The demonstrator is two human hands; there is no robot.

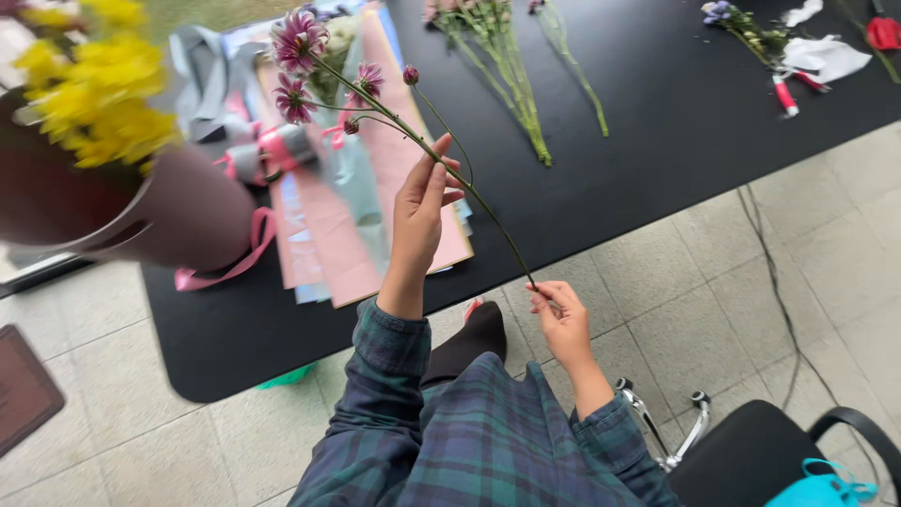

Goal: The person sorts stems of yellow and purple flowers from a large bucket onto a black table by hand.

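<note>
Black table: broad dark top over a pale tiled floor, bearing everything listed below.

Wrapped bouquet: yellow blooms in a mauve paper cone, at the table's left edge, blurred and close to the camera.

Wrapping sheets: a fanned stack of pink, pale blue and grey paper, with a ribbon spool lying on it.

Loose green stems: a small bunch laid flat, well apart from the hands.

Purple flower stem: the item in hand, held in the air above the table's near edge, slanting from its pink-purple heads at upper left down to its cut end at lower right (several side buds branch off near the top).

Left hand: raised, fingers closed lightly about the stem's middle.

Right hand: lower, below the table edge, fingertips pinched on the very bottom of the stem.

Step in hand, by judgement: the stem is being inspected or stripped before it joins an arrangement. The next move would call for a firm pinch at the base while the upper hand works gently, as the stalk looks thin and easily snapped.
</note>
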